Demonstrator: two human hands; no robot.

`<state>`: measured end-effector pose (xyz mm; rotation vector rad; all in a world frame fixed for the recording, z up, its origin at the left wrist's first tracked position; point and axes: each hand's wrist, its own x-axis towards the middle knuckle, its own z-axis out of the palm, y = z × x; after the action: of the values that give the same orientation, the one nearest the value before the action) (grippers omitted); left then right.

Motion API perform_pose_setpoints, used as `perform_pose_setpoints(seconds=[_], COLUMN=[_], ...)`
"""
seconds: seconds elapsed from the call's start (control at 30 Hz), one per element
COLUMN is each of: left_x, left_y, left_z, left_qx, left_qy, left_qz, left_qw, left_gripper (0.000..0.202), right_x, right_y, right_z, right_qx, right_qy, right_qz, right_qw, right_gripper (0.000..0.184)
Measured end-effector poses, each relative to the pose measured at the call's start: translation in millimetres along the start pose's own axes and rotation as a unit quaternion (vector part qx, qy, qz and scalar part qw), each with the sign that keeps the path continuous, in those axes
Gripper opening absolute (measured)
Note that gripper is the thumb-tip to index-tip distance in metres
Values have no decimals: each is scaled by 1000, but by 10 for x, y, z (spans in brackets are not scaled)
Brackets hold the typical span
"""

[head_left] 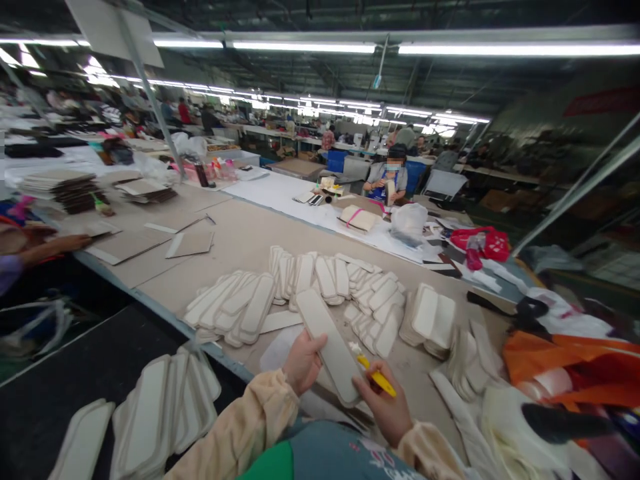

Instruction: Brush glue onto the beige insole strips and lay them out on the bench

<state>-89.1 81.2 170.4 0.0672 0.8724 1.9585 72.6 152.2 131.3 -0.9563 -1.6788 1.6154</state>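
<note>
My left hand (301, 362) is closed on the left edge of a long beige rounded strip (331, 343), held flat above the table. At the strip's near end, my right hand (384, 403) grips a yellow-handled brush (376, 375) whose pale tip touches the strip's right side. Just beyond my hands, fanned rows of similar pale strips (320, 283) lie on the brown worktable (240, 233).
More strips (150, 413) are stacked on a dark surface at lower left. Orange cloth (575, 367) and black scissors (520, 308) lie to the right. A co-worker's arm (47, 248) rests on the table at left. A seated person (389, 175) works at the far end, near cardboard stacks (60, 188).
</note>
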Motion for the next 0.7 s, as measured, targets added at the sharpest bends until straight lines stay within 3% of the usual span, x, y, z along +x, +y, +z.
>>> perform_pose_setpoints(seconds=[0.2, 0.43, 0.57, 0.7], left_x=[-102, 63, 251, 542], left_y=[-115, -32, 176, 562], left_z=[-119, -259, -528, -938], left_qx=[10, 1, 54, 130], left_qy=[-2, 16, 33, 40], left_qz=[2, -3, 6, -6], left_qw=[1000, 1000, 998, 991], left_gripper=[55, 54, 47, 51], right_x=[24, 91, 130, 165], right_y=[13, 66, 96, 149], right_z=[78, 203, 213, 145], right_qx=[-29, -15, 18, 0], right_qy=[-10, 2, 48, 105], right_qz=[-17, -5, 4, 24], right_qw=[999, 1000, 999, 994], right_gripper=[34, 37, 40, 39])
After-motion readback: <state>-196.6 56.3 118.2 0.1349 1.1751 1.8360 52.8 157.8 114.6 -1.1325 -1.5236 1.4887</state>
